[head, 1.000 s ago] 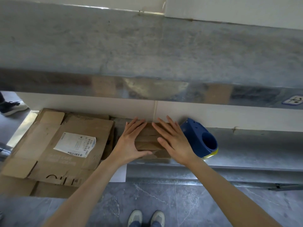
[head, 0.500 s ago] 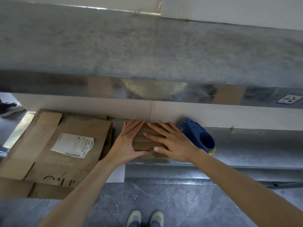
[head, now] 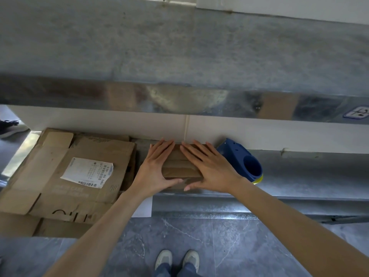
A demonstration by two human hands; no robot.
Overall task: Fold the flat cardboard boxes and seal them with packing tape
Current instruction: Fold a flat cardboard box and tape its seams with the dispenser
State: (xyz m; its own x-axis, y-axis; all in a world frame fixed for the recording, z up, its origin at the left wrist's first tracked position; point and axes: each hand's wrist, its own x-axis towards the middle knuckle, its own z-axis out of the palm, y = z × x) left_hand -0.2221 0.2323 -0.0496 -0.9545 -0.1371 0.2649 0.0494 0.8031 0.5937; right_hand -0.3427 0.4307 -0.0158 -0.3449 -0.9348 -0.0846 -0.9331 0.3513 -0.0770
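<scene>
- Since half a second ago, the right hand (head: 209, 168) has swung from lying across the box to pointing away from the body, so its fingertips now nearly meet the left's at the far edge.
- Both hands are flat and open, fingers straight and pressed on the lid. The left hand (head: 157, 166) covers the left side, and both thumbs run along the near edge.
- Under them, the small box (head: 179, 167) sits folded on the lower metal shelf (head: 309, 176), close to the white wall (head: 259, 132) behind. A glossy band across its top looks like tape, though that is hard to confirm.
- Just right of the box lies the blue tape dispenser (head: 241, 160). To the left, close by, is the stack of flat cardboard (head: 50, 176) with a printed label (head: 87, 171).
- This looks like the pressing-down step. To do it well, keep the palms flat and rub outward from the seam toward the edges. Push evenly so the lid flaps stay level and the tape bonds without wrinkles or lifted corners.
</scene>
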